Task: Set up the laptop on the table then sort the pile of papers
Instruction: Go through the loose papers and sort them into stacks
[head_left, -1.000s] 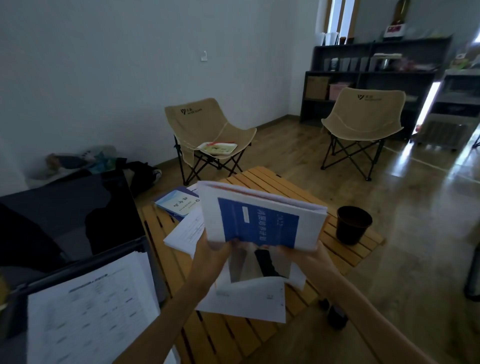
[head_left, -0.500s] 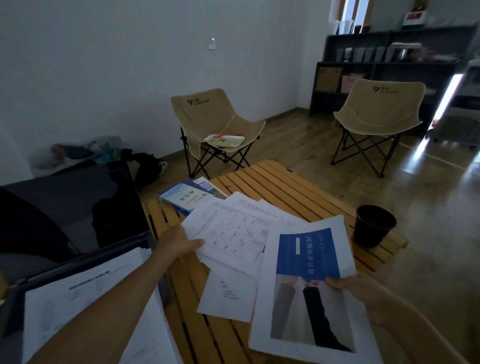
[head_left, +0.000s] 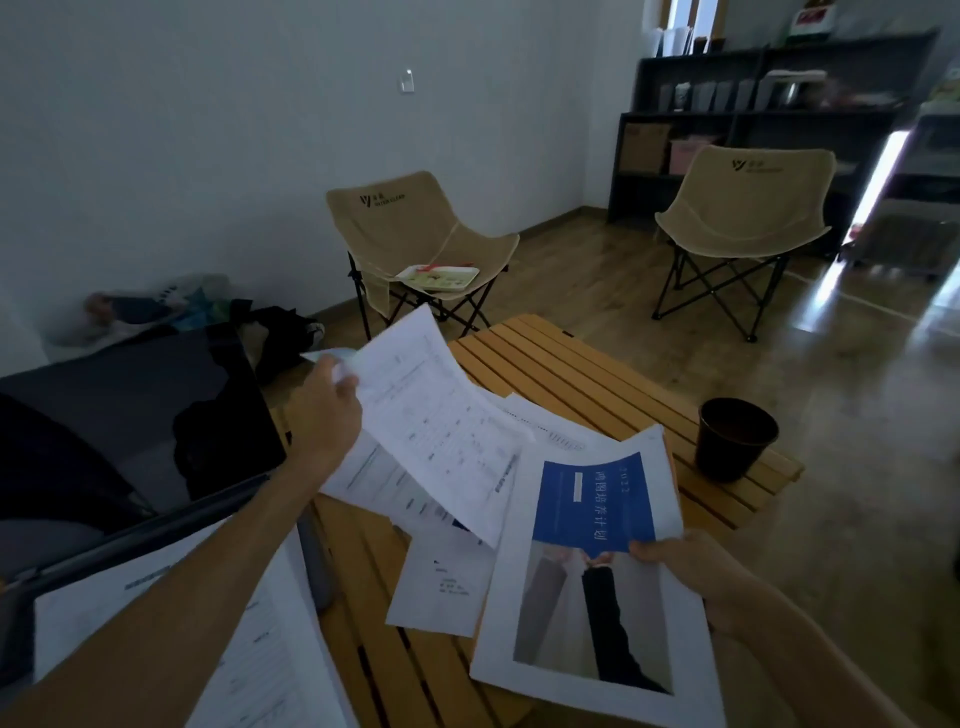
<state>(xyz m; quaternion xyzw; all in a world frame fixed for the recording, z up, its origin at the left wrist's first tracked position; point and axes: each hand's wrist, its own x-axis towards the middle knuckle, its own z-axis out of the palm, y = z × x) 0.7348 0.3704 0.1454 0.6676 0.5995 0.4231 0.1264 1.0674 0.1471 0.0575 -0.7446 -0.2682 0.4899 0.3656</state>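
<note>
— Hands, status?
— Left hand (head_left: 324, 410) grips the top corner of a printed form sheet (head_left: 441, 431), lifted and tilted above the loose papers (head_left: 447, 582) on the slatted wooden surface (head_left: 571, 374). Right hand (head_left: 691, 571) pinches the right edge of a blue-covered booklet (head_left: 592, 571), thumb on top; its lower end overhangs the near side of the surface.
— Laptop?
— Open laptop (head_left: 130, 415) at the left, screen dark, a printed sheet (head_left: 171, 634) lying over its keyboard.
— Other items?
— Black cup (head_left: 735, 439) at the right edge of the surface. Two beige folding chairs (head_left: 410, 244) beyond, on the wooden floor.
</note>
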